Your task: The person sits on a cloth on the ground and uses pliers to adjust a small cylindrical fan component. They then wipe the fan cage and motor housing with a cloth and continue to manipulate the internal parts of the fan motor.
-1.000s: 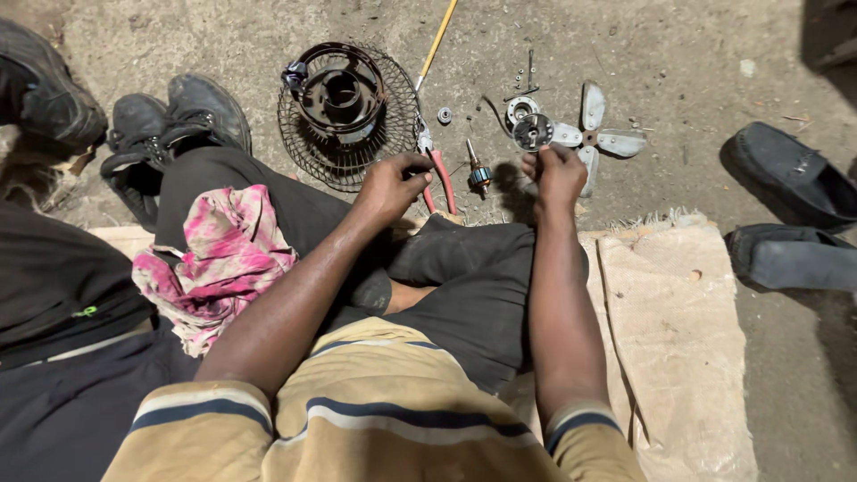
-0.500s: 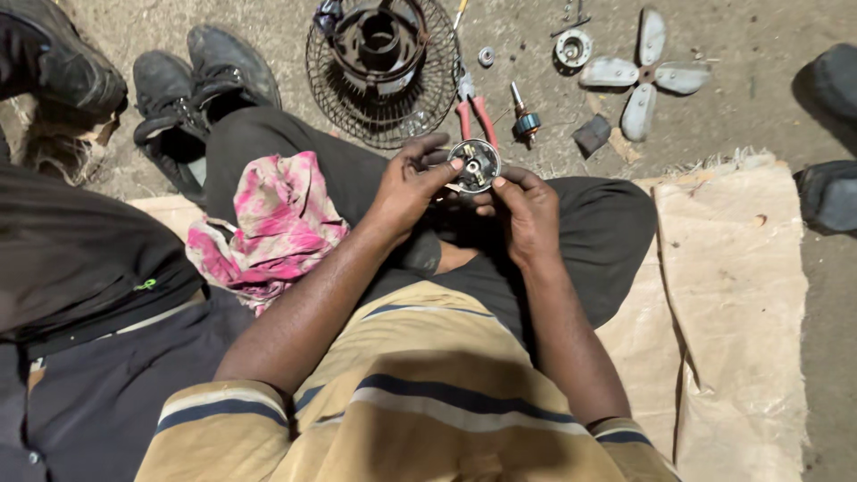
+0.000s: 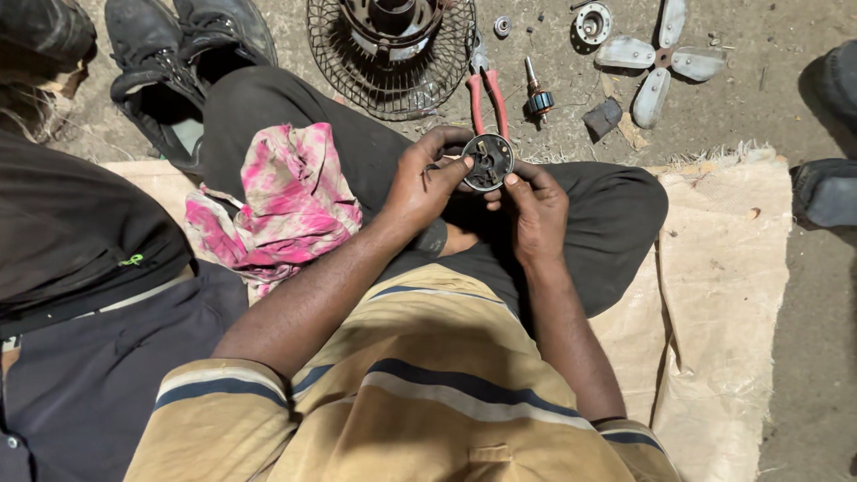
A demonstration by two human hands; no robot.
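The person sits cross-legged on a pale woven sack (image 3: 723, 295) spread over the bare ground, a second person in dark clothes (image 3: 80, 295) close on the left. A pink and white rag (image 3: 286, 201) lies over the sitter's left thigh. On the ground ahead rests a round wire fan guard (image 3: 357, 67) with a dark motor body (image 3: 393, 22) standing in it, and to its right a grey four-bladed fan (image 3: 661, 55). Nearer the knees lie red-handled pliers (image 3: 486, 98), just beside a small rotor shaft (image 3: 538, 96) and a dark scrap (image 3: 603, 116). Both hands meet over the lap: the left hand (image 3: 424, 187) curls round the left edge of a small round motor cap (image 3: 488, 162), thumb across its rim, while the right hand (image 3: 536, 205) cups it from below and the right, a fingertip on its lower rim. Both are closed on the cap, which is held above the crossed legs, its hollow face turned up. To work it well, it seems wise to keep the cap level and steady, and let fingertips alone probe inside so small pieces do not drop onto the sack.
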